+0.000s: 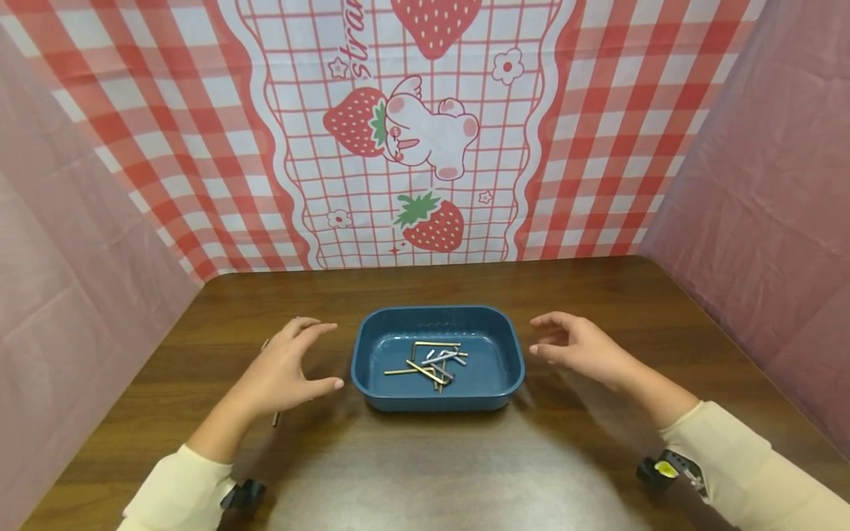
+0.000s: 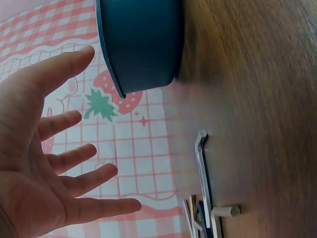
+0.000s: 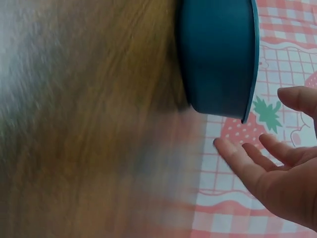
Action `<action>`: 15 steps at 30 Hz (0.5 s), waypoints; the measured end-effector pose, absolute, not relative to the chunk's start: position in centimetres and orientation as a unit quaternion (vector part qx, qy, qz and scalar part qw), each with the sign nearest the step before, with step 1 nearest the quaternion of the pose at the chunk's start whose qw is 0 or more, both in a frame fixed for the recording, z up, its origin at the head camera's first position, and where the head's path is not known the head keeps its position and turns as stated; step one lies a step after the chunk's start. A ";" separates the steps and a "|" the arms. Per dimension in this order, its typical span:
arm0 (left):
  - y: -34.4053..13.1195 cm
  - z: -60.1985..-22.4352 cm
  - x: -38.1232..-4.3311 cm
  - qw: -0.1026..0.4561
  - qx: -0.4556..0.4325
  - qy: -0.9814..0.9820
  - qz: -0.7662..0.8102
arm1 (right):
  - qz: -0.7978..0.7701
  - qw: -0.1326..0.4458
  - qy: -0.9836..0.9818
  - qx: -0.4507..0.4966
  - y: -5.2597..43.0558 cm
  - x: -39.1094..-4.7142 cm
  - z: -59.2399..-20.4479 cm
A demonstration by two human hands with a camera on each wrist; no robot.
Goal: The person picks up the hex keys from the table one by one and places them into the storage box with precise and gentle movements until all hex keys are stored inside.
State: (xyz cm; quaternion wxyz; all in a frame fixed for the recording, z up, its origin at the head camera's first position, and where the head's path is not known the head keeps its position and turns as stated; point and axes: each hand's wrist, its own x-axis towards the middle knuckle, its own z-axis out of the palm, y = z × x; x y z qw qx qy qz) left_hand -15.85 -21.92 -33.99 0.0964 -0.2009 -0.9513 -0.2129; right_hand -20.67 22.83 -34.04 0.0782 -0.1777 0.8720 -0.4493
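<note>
A blue rectangular tray stands on the table with several hex keys in it, some brass-coloured and some silver, lying in a loose pile. My left hand hovers left of the tray, fingers spread and thumb apart, holding nothing. Below that hand, more hex keys lie on the table; in the head view the hand mostly hides them. To the tray's right my right hand is held with relaxed, slightly bent fingers and nothing in them. Both hands are apart from the tray's walls.
The brown wooden table reaches back to a red-and-white checked strawberry cloth. Pink cloths hang at both sides. Dark wrist cameras sit under the cream sleeves.
</note>
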 end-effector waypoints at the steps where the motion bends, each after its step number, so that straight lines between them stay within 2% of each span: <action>1: -22.0 -34.0 -15.8 0.095 -0.201 -0.952 -0.212 | -0.471 0.094 0.862 -0.166 22.8 -20.7 -34.1; 7: -22.7 -34.1 -15.6 0.089 -0.207 -0.950 -0.214 | -0.572 0.166 0.797 -0.101 22.7 -20.6 -34.4; 15: -23.6 -34.5 -15.6 0.074 -0.202 -0.950 -0.225 | -0.642 0.221 0.729 -0.086 22.2 -20.4 -34.8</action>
